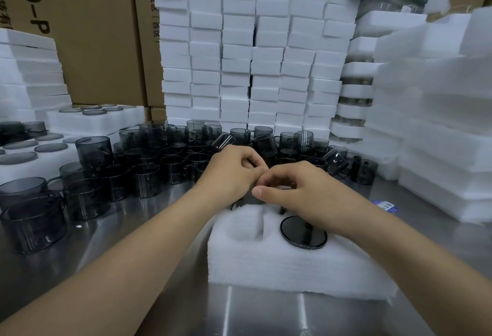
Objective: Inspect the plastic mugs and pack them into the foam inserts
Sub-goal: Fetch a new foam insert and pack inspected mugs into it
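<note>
Smoky grey translucent plastic mugs (pixel 170 165) are crowded across the middle of the frame on a brushed steel table (pixel 165 229). Most are upright, and a few are tipped over along the back row. The table's surface is reflective, and the mugs are mirrored in it.

In the lower centre, a white foam insert (pixel 292 269) with round cavities is laid flat on the table. One mug is seated upside down in its right-hand cavity, so only the dark round base (pixel 303 231) is seen. The empty cavity (pixel 243 226) lies just to the left of it. At the insert's far edge a further dark mug (pixel 246 198) is largely covered by both hands. It is pinched by the right hand (pixel 300 189), with the fingers (pixel 277 176) curled over it and the thumb pressed against it. The left hand (pixel 231 173) is held against the right with its fingers curled. Whether anything is gripped by it cannot be told, as the underside is hidden.

Behind the mugs, the upper centre is filled by tall stacks of white foam blocks (pixel 239 56). Brown cardboard cartons (pixel 93 29) with black print are seen behind them at the upper left. At the left edge, filled foam trays (pixel 93 120) with grey mug bases showing are set beside the loose mugs. Blurred piles of white foam sheets (pixel 439 122) are stacked down the right side. A small blue and white label (pixel 386 205) is lying on the table just beside them.
</note>
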Demonstrator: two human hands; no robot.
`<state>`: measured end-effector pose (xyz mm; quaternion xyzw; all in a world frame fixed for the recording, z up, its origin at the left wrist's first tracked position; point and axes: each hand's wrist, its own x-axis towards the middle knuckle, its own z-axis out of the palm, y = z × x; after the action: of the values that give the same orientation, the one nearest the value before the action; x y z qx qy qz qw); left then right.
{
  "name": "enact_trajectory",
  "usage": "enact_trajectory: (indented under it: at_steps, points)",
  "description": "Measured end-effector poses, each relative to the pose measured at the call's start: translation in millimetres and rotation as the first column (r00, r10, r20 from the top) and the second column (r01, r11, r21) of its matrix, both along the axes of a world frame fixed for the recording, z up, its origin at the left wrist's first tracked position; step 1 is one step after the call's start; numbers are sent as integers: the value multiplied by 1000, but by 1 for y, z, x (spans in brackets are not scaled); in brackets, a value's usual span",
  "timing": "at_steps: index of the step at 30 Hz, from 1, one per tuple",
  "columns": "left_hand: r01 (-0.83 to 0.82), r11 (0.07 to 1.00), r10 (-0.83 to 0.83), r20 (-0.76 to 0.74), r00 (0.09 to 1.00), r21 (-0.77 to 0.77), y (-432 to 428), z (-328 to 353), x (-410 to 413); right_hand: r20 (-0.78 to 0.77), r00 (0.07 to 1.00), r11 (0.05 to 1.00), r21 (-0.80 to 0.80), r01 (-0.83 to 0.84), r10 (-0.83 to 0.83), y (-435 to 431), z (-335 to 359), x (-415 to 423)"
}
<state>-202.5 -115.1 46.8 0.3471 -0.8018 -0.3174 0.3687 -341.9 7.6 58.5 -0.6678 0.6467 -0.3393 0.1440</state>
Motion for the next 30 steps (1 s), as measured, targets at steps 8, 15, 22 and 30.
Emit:
enact_trajectory:
  at_steps: [8,15,22,30]
  points:
    - [-60,995,55,-66,996,-82,-11,4,9,-8,996,995,-27,92,-92,1,0,-3]
    - [-14,982,27,65,998,-191,-12,-1,12,44,997,997,21,70,-70,0,-1,-7]
    - [16,950,61,235,970,-313,-9,-2,14,-16,996,994,63,92,-91,0,-3,-7]
    - [-71,927,164,229,960,-368,-3,-1,13,-55,993,995,1,103,-103,-1,-3,-1]
